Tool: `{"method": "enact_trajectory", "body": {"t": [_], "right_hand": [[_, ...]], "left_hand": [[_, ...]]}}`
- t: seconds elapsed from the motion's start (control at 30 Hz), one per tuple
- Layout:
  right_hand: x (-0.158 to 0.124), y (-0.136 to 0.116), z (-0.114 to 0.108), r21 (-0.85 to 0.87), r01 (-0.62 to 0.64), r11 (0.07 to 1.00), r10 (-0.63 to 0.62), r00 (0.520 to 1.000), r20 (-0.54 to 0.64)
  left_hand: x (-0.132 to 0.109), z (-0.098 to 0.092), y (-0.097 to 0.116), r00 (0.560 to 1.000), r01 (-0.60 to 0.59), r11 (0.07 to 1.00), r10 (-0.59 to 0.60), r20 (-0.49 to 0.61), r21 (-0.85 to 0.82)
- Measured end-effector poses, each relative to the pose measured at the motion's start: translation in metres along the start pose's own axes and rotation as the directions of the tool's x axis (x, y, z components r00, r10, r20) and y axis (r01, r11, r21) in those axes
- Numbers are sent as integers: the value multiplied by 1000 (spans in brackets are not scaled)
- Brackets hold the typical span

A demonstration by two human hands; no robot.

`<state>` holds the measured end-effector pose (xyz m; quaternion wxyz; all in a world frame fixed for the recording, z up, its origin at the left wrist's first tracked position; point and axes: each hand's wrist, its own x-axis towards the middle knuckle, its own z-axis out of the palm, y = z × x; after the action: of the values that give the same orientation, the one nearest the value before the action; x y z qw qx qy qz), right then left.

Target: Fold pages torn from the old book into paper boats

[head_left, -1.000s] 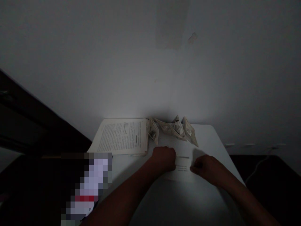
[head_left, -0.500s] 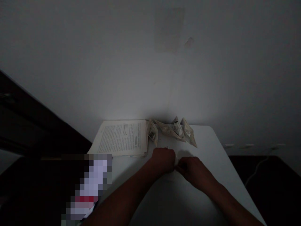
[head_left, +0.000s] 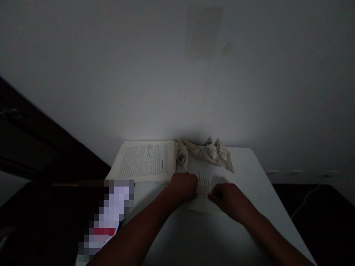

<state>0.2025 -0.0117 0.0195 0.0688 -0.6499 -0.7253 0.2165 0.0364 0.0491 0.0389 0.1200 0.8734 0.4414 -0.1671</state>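
A folded sheet of printed paper (head_left: pixel 204 189) lies low over the white table, stretched between my two hands. My left hand (head_left: pixel 184 186) is closed in a fist shape on its left end; the fingertips are mostly hidden. At the other end, my right hand (head_left: pixel 227 197) pinches the sheet's edge between thumb and forefinger. Just beyond stand several folded paper boats made from printed pages, among them a left one (head_left: pixel 181 157) and a right one (head_left: pixel 225 158). The dim light blurs the sheet's folds.
A stack of printed pages (head_left: pixel 144 160) lies at the table's back left, against the wall (head_left: pixel 138 92). The white table (head_left: pixel 255 184) has a rounded back right corner. A pixelated patch (head_left: pixel 111 214) covers something at the left edge. A pale cable (head_left: pixel 305 199) hangs at the right.
My left hand has moved left, away from the right, uncovering the printed sheet between them. My right hand stays nearly in place. The view has shifted slightly.
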Motion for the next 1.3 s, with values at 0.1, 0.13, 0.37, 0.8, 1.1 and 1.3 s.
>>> {"method": "enact_trajectory", "body": {"t": [0.1, 0.13, 0.37, 0.8, 1.1, 1.3], "right_hand": [[0, 0, -1, 3, 10, 1000, -10, 1000, -4], [0, 0, -1, 3, 11, 1000, -11, 1000, -6], [1, 2, 1, 17, 5, 1000, -5, 1000, -4], [2, 3, 2, 32, 9, 999, -9, 1000, 3], [3, 7, 3, 36, 27, 999, -27, 1000, -8], [2, 5, 2, 64, 2, 998, -3, 1000, 6]], "left_hand": [[-4, 1, -5, 1000, 15, 1000, -15, -6, 13], [-5, 1, -6, 1000, 20, 1000, -20, -10, 15], [-14, 0, -16, 998, 67, 998, -67, 0, 11], [-34, 4, -40, 983, 183, 981, -185, -21, -69], [-41, 17, -54, 954, 295, 933, -299, 12, -206], [-50, 18, -62, 949, 310, 909, -313, 36, -279]]}}
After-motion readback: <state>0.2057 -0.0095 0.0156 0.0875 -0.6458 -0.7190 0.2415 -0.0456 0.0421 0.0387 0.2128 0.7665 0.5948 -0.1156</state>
